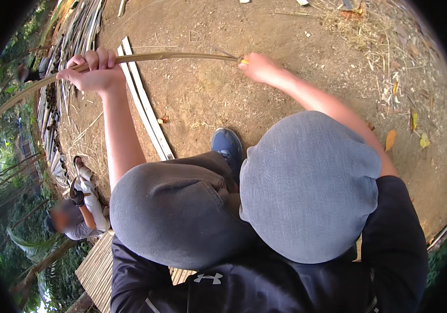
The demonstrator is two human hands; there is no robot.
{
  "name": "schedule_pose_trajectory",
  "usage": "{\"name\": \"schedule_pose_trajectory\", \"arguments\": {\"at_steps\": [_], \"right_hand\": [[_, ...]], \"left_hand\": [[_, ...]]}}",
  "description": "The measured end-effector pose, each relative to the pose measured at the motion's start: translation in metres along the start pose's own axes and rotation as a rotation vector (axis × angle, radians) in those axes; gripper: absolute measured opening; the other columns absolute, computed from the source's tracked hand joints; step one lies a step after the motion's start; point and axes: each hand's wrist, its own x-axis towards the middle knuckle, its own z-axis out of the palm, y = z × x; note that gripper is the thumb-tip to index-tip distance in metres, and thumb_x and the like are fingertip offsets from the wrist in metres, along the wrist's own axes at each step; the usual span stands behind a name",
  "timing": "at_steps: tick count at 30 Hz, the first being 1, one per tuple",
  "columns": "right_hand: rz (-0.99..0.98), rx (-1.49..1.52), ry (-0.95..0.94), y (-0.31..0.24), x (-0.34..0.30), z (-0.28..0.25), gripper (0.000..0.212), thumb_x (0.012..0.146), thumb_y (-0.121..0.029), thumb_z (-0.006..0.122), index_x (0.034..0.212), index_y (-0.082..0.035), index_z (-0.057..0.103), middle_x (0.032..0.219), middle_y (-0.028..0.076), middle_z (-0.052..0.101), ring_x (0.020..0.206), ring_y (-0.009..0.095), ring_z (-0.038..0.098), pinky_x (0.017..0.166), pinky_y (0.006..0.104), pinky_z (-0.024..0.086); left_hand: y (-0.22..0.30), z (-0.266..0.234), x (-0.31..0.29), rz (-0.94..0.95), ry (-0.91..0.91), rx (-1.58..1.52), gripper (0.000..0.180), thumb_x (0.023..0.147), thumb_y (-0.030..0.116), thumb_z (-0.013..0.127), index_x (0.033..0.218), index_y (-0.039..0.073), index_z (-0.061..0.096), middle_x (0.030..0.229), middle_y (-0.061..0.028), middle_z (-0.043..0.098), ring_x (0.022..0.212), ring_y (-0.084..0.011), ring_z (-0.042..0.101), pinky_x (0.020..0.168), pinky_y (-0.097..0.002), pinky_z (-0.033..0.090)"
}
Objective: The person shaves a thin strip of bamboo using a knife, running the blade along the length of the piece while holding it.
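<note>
A long, thin strip (166, 56), which looks like split bamboo, bows across the view from the far left edge to my right hand. My left hand (98, 70) is closed around it, fingers over the top and thumb beneath. My right hand (259, 68) is closed at the strip's right end, gripping what looks like a yellow-handled knife (244, 61). Its thin dark blade slants up and left beside the strip. Most of the handle is hidden in my fist, and whether the fingers also pinch the strip cannot be made out.
Two pale flat slats (142, 99) lie on the dirt ground (192, 104) between my left arm and my blue shoe (227, 146). Stacked bamboo poles (72, 44) line the left. Another person (80, 214) sits at left near a slatted bench (97, 271), holding something curved in a dark-gloved hand.
</note>
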Motion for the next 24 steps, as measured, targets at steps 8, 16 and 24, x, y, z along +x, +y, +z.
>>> {"name": "schedule_pose_trajectory", "arguments": {"at_steps": [8,16,24], "right_hand": [[0.076,0.096,0.074,0.020,0.004,0.010,0.034,0.102,-0.031,0.050,0.101,0.000,0.064,0.080,0.017,0.067,0.076,0.034,0.067,0.072,0.0482,0.050],[-0.022,0.123,0.055,-0.012,-0.021,0.015,0.034,0.107,-0.027,0.041,0.104,-0.001,0.062,0.067,0.002,0.053,0.052,0.013,0.048,0.050,0.0361,0.043],[0.045,0.021,0.022,-0.006,-0.018,0.008,0.034,0.107,-0.023,0.040,0.120,0.002,0.057,0.070,-0.001,0.049,0.049,0.007,0.037,0.040,0.0271,0.033]], "left_hand": [[-0.002,0.009,-0.004,0.030,0.018,0.044,0.066,0.096,0.074,0.014,0.070,0.018,0.038,0.048,0.0055,0.022,0.041,-0.0082,0.018,0.037,-0.0247,0.017],[0.000,0.019,-0.013,0.055,0.217,0.142,0.061,0.096,0.074,0.017,0.076,0.018,0.031,0.052,0.0063,0.019,0.043,-0.0084,0.019,0.040,-0.0253,0.018],[0.000,0.018,-0.014,0.056,0.194,0.126,0.060,0.097,0.073,0.017,0.078,0.018,0.031,0.052,0.0063,0.019,0.044,-0.0093,0.019,0.041,-0.0264,0.018]]}}
